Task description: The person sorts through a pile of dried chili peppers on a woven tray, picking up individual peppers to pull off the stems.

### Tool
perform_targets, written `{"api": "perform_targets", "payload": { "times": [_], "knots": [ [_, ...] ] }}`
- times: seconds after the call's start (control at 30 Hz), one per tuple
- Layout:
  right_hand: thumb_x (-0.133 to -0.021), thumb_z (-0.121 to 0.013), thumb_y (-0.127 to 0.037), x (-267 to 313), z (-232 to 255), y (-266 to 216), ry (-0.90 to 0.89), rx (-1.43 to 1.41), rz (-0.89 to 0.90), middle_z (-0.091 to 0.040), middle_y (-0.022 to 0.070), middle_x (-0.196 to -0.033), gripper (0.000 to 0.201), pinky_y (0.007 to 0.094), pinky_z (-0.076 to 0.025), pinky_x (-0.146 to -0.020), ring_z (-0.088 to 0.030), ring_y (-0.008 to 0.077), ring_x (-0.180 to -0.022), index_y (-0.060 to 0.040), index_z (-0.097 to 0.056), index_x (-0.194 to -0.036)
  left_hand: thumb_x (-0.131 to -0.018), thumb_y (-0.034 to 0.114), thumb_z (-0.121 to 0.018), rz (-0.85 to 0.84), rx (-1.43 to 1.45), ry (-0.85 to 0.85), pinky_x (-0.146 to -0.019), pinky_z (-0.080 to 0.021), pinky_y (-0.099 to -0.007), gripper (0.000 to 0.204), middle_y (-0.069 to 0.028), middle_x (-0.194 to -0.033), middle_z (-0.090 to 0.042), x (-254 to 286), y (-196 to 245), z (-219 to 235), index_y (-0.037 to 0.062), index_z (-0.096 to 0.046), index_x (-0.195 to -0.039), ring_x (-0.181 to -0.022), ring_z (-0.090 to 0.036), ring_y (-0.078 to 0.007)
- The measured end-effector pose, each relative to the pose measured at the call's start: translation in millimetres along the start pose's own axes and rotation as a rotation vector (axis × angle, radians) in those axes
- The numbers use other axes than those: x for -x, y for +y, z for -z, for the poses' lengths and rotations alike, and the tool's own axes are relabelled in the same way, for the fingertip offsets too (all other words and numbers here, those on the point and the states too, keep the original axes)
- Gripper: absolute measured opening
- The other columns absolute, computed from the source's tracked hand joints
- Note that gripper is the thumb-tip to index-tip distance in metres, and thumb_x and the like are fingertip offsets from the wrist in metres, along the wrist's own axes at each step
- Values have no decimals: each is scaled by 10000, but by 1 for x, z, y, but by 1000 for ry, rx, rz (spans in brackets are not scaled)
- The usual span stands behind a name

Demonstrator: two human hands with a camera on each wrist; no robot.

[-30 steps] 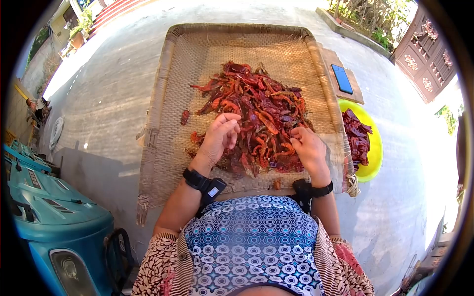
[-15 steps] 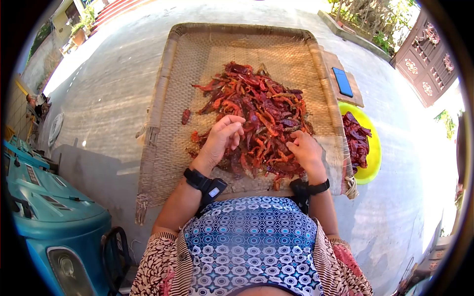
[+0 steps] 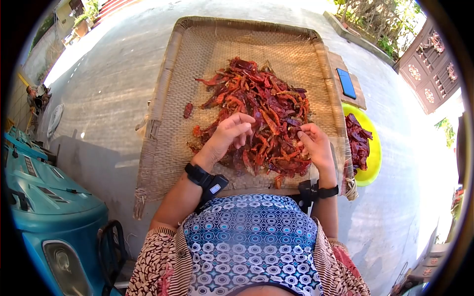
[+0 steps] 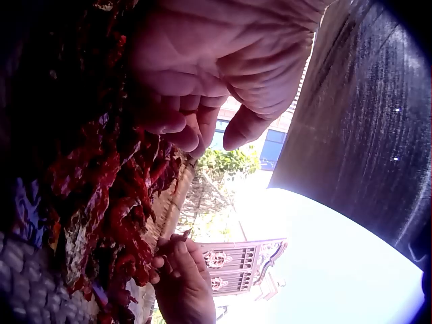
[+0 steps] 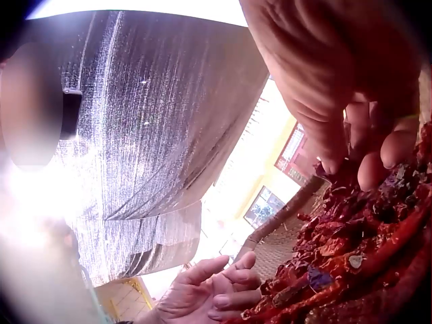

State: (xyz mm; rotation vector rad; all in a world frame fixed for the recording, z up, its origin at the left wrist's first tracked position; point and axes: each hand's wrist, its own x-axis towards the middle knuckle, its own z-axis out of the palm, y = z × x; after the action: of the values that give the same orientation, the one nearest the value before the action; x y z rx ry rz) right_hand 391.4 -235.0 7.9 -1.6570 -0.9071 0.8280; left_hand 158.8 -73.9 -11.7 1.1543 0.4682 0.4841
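Note:
A heap of dried red chili peppers lies on a shallow woven tray, a single pepper apart at its left. Over the heap's near left side hovers my left hand, fingers loosely bent and holding nothing; in the left wrist view its thumb stands apart from the fingers. My right hand is at the heap's right edge. Between its thumb and fingers it pinches a small dark red piece of dried chili, partly hidden by the fingertips.
Right of the tray stands a yellow basin with dark red peppers. Behind it a blue phone lies on a flat board. A teal vehicle is close at the left, beside a black metal frame.
My right hand first shifted slightly left, then moved right along the heap's edge, now with a small dark piece at its fingertips. The left hand stays loosely bent over the heap.

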Motion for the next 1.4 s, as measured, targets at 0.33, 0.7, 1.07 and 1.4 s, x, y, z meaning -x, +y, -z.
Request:
{"api": "perform_targets", "payload": {
  "times": [0.33,0.7,1.07,1.4],
  "knots": [
    [-959,-601,-181,-24,114,43,401,-1136,123,-642,78,-1144,238,266,-542,-802,-632,160,-983,-37,-581,-1148,-959,204,-558,-38,79,-8,-530,-426,-199,225,-9,-876,-603,-2,-6,5,74,-568,-1142,-652,-548,-59],
    [-912,-602,-195,-25,3,21,191,553,211,-633,96,-1107,327,347,-497,-823,-616,214,-1002,-90,-571,-1221,-952,264,-585,-47,66,-48,-538,-444,-190,282,-11,-879,-611,-2,-6,5,65,-573,-1151,-661,-559,-50],
    [-858,-678,-119,-21,4,30,127,442,178,-611,40,-788,239,270,-469,-582,-581,114,-632,-30,-626,-1073,-964,273,-566,-74,48,-78,-552,-437,-192,291,-11,-895,-614,-2,-8,6,61,-573,-1164,-674,-558,-49],
    [-918,-633,-119,-2,1,1,14,-83,79,-623,9,-818,184,202,-429,-529,-527,52,-573,-3,-608,-1058,-958,276,-572,-57,-20,-111,-560,-426,-202,267,-8,-904,-606,2,-2,1,85,-578,-1145,-691,-550,-62]
  ]
}}
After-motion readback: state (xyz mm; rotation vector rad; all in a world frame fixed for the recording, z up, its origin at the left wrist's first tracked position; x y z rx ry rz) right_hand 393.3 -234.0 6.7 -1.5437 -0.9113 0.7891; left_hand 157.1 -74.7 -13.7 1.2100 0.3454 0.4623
